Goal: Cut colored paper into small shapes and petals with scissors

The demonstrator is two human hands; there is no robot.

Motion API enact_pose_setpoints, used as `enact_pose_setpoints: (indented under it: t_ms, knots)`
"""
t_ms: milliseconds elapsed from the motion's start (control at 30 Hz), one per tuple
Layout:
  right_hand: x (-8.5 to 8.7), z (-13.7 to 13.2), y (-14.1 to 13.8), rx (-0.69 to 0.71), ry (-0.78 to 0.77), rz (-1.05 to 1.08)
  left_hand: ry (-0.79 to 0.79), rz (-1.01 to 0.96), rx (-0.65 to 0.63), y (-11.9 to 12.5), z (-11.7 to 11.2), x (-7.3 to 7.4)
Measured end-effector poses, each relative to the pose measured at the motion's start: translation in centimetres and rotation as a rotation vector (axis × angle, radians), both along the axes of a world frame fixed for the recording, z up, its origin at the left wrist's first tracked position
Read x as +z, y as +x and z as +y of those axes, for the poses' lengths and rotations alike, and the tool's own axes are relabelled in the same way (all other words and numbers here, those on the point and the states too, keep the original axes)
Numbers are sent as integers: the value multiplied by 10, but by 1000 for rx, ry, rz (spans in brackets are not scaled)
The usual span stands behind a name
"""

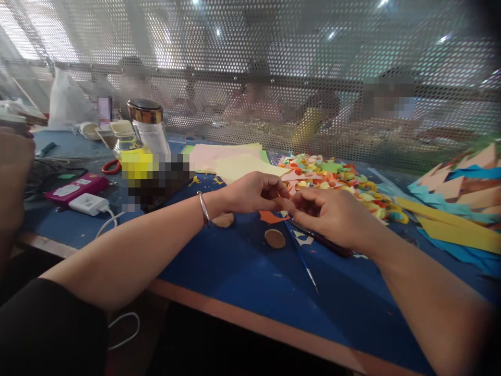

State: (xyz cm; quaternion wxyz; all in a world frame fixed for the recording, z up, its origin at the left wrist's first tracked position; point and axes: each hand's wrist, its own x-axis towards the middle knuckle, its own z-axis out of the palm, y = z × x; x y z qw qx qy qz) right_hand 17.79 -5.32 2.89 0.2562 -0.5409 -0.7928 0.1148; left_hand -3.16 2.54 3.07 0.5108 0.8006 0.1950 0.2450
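My left hand (256,192) and my right hand (336,215) meet fingertip to fingertip above the blue tabletop. Both are closed in a pinch, and whatever sits between the fingers is too small or hidden to make out. Right under them lies an orange paper scrap (271,217). Nearer to me are a round brown disc (275,238) and a thin blue brush-like stick (301,256). Another brown disc (223,220) shows below my left wrist. A dark slim tool (329,244) lies partly hidden under my right hand.
Behind my hands spreads a pile of colourful paper pieces (332,175), with paper sheets (235,159) to its left. Folded paper (462,193) stands at right. Bottles, a pink box (77,189) and a white charger (89,204) occupy the left, beside another person's arm. A perforated screen rises behind.
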Motion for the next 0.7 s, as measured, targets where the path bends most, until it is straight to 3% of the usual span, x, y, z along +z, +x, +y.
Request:
enact_pose_setpoints:
  t_ms: [133,267,333,533,700]
  knots:
    - [-1,2,5,-22,63,25,-94,-17,70,-3,6,0]
    - [-3,4,9,-60,231,30,-368,-51,280,-1,5,-2]
    - [-3,3,6,-52,311,-4,-505,-101,326,1,3,-1]
    - [-2,-3,-6,25,515,-152,-729,-186,291,6,-5,1]
    - [0,-4,-7,51,531,-201,-800,-224,269,11,-12,0]
